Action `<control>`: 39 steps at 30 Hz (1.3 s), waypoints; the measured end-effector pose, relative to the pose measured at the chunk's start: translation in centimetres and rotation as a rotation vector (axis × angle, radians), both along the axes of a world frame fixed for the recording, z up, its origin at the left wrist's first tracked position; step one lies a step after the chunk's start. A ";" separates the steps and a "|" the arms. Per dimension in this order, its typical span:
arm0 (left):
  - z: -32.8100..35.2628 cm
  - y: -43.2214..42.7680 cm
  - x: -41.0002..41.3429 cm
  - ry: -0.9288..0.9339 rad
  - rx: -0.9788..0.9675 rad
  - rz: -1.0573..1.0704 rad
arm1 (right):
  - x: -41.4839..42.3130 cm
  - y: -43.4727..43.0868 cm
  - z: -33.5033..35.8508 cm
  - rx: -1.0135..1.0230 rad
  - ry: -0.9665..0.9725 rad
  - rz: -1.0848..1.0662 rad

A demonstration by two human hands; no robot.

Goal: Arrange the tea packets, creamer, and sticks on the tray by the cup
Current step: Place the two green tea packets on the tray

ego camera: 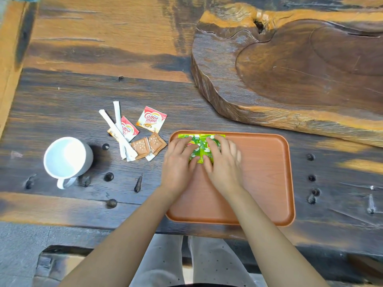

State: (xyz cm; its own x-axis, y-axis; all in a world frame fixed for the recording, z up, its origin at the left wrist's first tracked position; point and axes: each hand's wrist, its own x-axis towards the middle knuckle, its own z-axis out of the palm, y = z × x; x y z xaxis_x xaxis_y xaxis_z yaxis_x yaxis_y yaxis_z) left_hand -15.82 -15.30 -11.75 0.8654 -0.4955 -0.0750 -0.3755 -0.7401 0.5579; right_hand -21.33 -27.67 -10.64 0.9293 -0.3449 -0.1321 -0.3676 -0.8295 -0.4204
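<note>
Two green tea packets (200, 147) lie side by side at the far-left corner of the orange-brown tray (263, 172), and both hands rest flat on them, the left hand (178, 164) on the left packet and the right hand (222, 162) on the right one, fingers spread and pressing down, not curled round anything. The step in hand looks like squaring the pair, and to do it well the fingertips should nudge the packets until their inner edges meet evenly and their far edges run parallel to the tray's rim, with light pressure so the thin foil slides and does not crease. Keeping them tight in that corner would leave the rest of the tray free for what is not yet moved. The packets are glossy, bright green with white flower prints and a small red and yellow logo, mostly hidden under the fingers. On the dark wooden table (62, 104) left of the tray wait two red and white creamer sachets (152, 120), two long white sticks (118, 133) crossing over one of them, and two small brown sachets (148, 146) just beside the tray's edge. A white cup (67, 157) stands further left, well apart from the tray.
</note>
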 end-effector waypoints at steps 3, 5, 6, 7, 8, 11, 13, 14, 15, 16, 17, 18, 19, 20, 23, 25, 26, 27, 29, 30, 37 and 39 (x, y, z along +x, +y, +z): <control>0.0 0.0 0.1 0.007 -0.016 0.001 | -0.1 -0.2 -0.1 -0.005 0.008 -0.003; -0.1 0.1 0.2 0.006 -0.021 -0.003 | -0.1 -0.2 -0.1 -0.007 0.015 -0.001; -0.2 0.1 0.3 0.004 -0.024 -0.007 | 0.0 -0.2 -0.1 -0.010 0.014 0.000; -0.3 0.2 0.3 0.004 -0.027 -0.009 | 0.0 -0.3 -0.1 -0.012 0.011 -0.003; -0.3 0.2 0.3 0.005 -0.031 -0.007 | 0.1 -0.3 -0.1 -0.011 0.010 -0.007; -0.3 0.2 0.3 0.006 -0.034 0.003 | 0.2 -0.3 0.0 -0.011 0.028 -0.010; -0.3 0.2 0.3 0.001 -0.038 0.005 | 0.3 -0.2 0.0 -0.013 0.040 -0.009; -0.4 0.2 0.3 0.000 -0.037 0.005 | 0.3 -0.2 0.1 -0.011 0.039 -0.011; -0.4 0.2 0.3 -0.002 -0.036 0.005 | 0.4 -0.1 0.1 -0.009 0.036 -0.014; -0.4 0.2 0.4 -0.003 -0.035 0.004 | 0.4 -0.1 0.1 -0.007 0.035 -0.015; -0.4 0.1 0.4 0.000 -0.034 0.003 | 0.4 -0.1 0.1 -0.006 0.039 -0.014; -0.3 0.1 0.4 0.003 -0.035 0.003 | 0.5 -0.1 0.2 -0.008 0.045 -0.009; -0.3 0.1 0.4 0.005 -0.037 0.002 | 0.5 -0.2 0.2 -0.011 0.049 -0.004; -0.3 0.1 0.5 0.002 -0.038 0.001 | 0.5 -0.2 0.1 -0.013 0.050 0.000; -0.2 0.2 0.4 -0.001 -0.037 -0.004 | 0.5 -0.3 0.2 -0.016 0.042 -0.008; 0.0 0.1 0.5 -0.001 -0.042 -0.007 | 0.5 -0.3 0.4 -0.010 0.025 -0.040; 0.1 0.1 0.6 -0.003 -0.054 -0.006 | 0.5 -0.2 0.6 -0.009 0.011 -0.054; 0.4 0.1 0.7 -0.007 -0.070 -0.004 | 0.6 -0.2 0.8 -0.008 -0.007 -0.062; 1.0 0.4 1.2 -0.033 -0.107 0.011 | 1.0 0.0 1.3 0.008 -0.055 -0.072; 1.4 0.6 1.6 -0.053 -0.126 0.031 | 1.4 0.2 1.6 0.027 -0.077 -0.076; 4.0 6.2 9.4 0.022 0.053 0.300 | 8.7 2.9 3.0 0.103 -0.018 0.095; 3.8 7.9 11.2 0.097 0.219 0.207 | 11.5 4.3 2.8 0.082 0.074 0.170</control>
State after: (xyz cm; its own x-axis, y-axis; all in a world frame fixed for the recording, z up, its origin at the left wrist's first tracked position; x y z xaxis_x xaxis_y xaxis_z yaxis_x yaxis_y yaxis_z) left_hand -4.67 -7.41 -7.94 0.9299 -0.2722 -0.2473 -0.1569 -0.9019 0.4024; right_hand -9.87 -23.36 -7.85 0.9600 -0.1689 -0.2233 -0.2574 -0.8462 -0.4666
